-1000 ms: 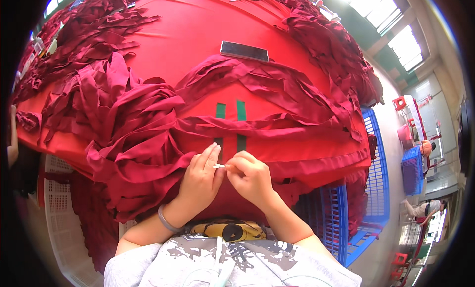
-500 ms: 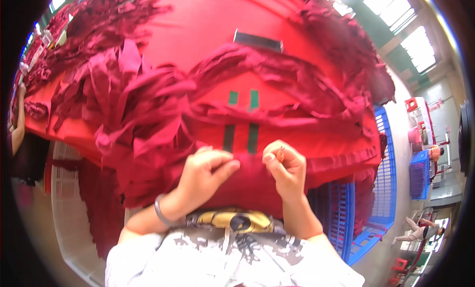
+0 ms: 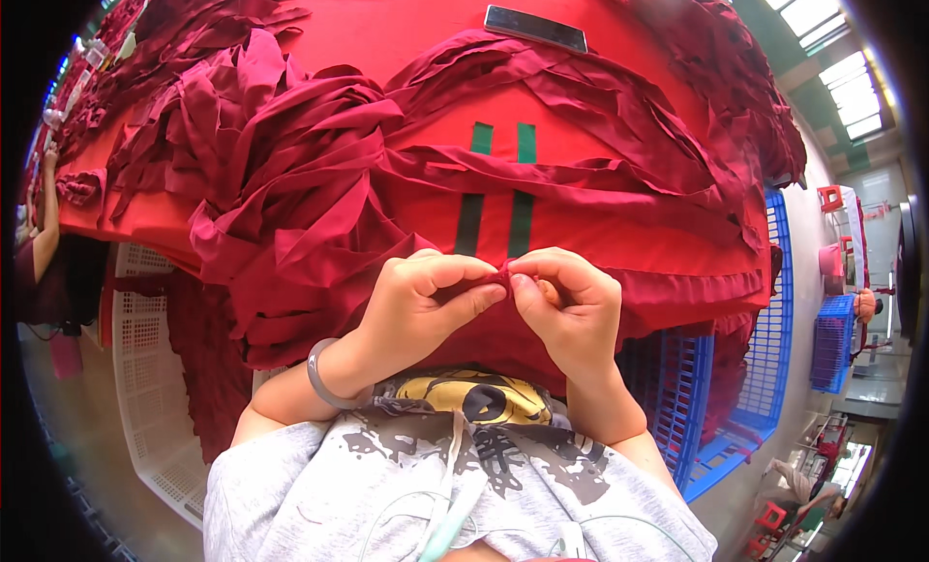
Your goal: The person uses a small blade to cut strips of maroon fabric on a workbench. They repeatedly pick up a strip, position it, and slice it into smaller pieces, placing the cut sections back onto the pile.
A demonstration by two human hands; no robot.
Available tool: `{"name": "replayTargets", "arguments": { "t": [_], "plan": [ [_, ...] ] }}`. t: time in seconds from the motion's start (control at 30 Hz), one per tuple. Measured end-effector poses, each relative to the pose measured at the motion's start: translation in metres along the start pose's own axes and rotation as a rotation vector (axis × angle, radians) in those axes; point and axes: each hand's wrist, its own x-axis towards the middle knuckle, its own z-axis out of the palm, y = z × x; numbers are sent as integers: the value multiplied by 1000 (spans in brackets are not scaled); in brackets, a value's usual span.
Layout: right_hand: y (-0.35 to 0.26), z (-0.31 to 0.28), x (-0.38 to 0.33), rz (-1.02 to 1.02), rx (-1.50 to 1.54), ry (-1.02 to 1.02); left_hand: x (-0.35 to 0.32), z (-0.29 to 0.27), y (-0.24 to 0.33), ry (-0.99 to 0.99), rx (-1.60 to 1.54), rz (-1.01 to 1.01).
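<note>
Grip of your left hand (image 3: 418, 296) was closed on maroon fabric (image 3: 501, 274), thumb against forefinger; your right hand (image 3: 573, 299) pinched it too, fingertips nearly touching. Fabric was over near side of red-covered worktop (image 3: 387, 20), before green tape strips (image 3: 521, 223). Maroon fabric-strip heap (image 3: 290, 165) lay left; smartphone (image 3: 535, 29) lay farther off.
</note>
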Motion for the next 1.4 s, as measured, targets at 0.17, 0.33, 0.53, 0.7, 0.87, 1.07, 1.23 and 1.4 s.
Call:
{"name": "replayTargets", "arguments": {
  "t": [0.17,0.33,0.53,0.7,0.87,1.07,1.23,1.4],
  "plan": [
    [7,0,4,-133,-226,-47,2,0,0,-22,149,102],
    [15,-3,3,-61,-177,-89,-1,-8,0,-104,264,172],
    [19,-5,-3,215,110,-183,-7,-11,4,-134,307,114],
    [14,-4,-8,238,91,-170,-8,-11,2,-156,302,101],
    [24,-8,-11,95,-71,-183,-9,-6,-1,-173,344,123],
    [15,-1,-16,-48,-449,-244,-12,-4,-4,-265,549,82],
    [22,2,-10,-61,-340,-203,-13,-1,-11,-173,453,137],
    [30,-4,3,-98,-332,133,-7,-5,1,-98,37,-101]
  ]
}}
